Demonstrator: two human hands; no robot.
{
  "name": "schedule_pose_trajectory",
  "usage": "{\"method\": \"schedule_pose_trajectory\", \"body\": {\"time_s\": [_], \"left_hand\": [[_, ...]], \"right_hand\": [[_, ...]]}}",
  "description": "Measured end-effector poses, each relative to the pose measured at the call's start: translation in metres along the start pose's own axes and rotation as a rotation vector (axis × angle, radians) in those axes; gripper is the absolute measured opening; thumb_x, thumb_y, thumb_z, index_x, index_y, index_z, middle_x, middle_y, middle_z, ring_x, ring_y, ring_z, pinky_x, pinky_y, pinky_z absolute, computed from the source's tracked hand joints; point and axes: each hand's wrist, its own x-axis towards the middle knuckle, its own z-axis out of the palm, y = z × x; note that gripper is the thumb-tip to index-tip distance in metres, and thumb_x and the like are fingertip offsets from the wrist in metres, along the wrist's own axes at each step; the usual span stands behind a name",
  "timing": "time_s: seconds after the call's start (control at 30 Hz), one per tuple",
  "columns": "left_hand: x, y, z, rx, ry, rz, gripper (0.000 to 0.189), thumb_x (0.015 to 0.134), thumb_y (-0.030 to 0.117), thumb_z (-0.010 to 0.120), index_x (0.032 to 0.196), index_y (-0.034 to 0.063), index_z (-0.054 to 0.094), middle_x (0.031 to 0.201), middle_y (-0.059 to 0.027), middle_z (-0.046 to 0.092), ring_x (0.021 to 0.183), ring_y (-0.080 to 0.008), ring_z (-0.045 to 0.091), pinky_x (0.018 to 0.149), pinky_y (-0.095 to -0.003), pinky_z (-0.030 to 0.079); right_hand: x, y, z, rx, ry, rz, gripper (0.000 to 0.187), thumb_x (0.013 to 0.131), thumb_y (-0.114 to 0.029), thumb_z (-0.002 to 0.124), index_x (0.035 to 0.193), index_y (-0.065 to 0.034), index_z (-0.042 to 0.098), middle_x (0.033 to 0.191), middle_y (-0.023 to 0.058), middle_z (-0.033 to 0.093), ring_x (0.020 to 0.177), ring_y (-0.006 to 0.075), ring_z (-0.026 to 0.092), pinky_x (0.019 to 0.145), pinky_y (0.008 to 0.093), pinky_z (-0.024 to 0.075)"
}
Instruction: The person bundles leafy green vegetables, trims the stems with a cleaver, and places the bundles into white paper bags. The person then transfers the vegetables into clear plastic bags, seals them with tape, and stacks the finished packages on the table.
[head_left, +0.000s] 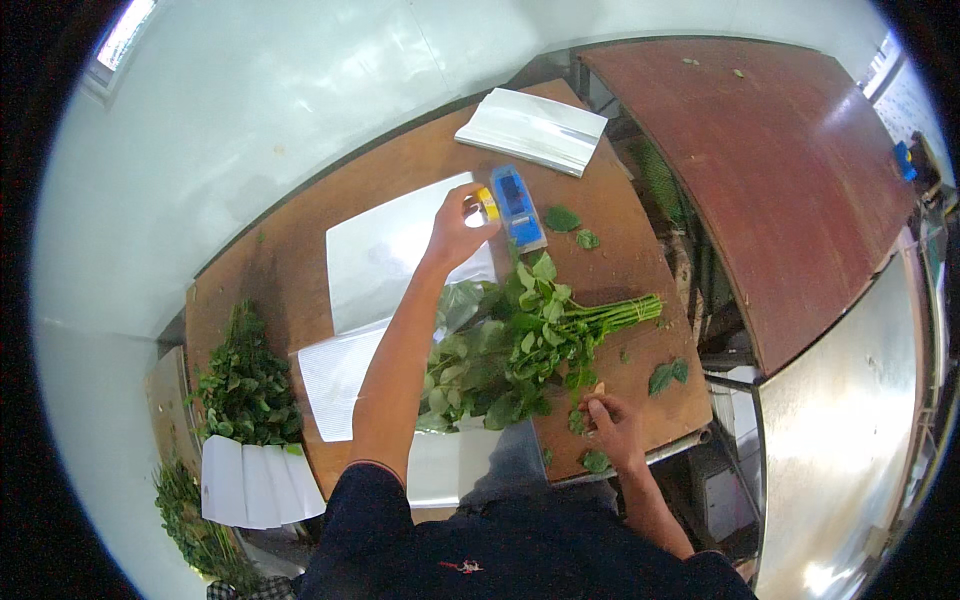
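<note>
My left hand (457, 236) grips a yellow roll of tape (488, 204) between thumb and fingers, just left of a blue tape dispenser (517, 210). A bundle of leafy green stems (551, 319) lies across the table in front of me. Its cut ends (641, 309) point right and look tied near the tips. Clear film (459, 304) covers part of the leaves on the left. Below the stems, my right hand (616, 429) has its fingers drawn together beside a small leaf (576, 421); whether it pinches anything is unclear.
White sheets (397, 255) lie under and left of the bundle. Folded silvery sheets (532, 129) rest at the table's far end. More leafy bunches (251, 390) are at left, near folded white paper (259, 484). Loose leaves (667, 376) dot the wooden table (300, 217). A reddish-brown table (757, 172) stands right.
</note>
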Motion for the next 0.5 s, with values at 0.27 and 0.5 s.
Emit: {"method": "schedule_pose_trajectory", "body": {"time_s": [0.27,0.5], "left_hand": [[0.045,-0.022,0.030,0.312,0.001,0.086,0.065,0.077,0.010,0.081,0.136,0.0053,0.052,0.130,-0.0177,0.056,0.124,-0.0348,0.055,0.107,-0.0419,0.045],[0.049,-0.013,0.043,0.456,0.017,0.034,0.064,0.077,0.013,0.082,0.134,0.0070,0.054,0.131,-0.0187,0.057,0.126,-0.0374,0.052,0.108,-0.0462,0.043]], "right_hand": [[0.031,-0.004,-0.017,0.051,0.040,0.101,0.025,0.101,-0.016,0.060,0.112,0.0039,0.070,0.094,0.0077,0.074,0.079,0.0110,0.066,0.070,0.0270,0.0545],[0.049,-0.002,-0.022,0.082,0.018,0.147,0.026,0.101,-0.017,0.061,0.114,0.0040,0.070,0.096,0.0088,0.074,0.080,0.0118,0.067,0.071,0.0272,0.0556]]}}
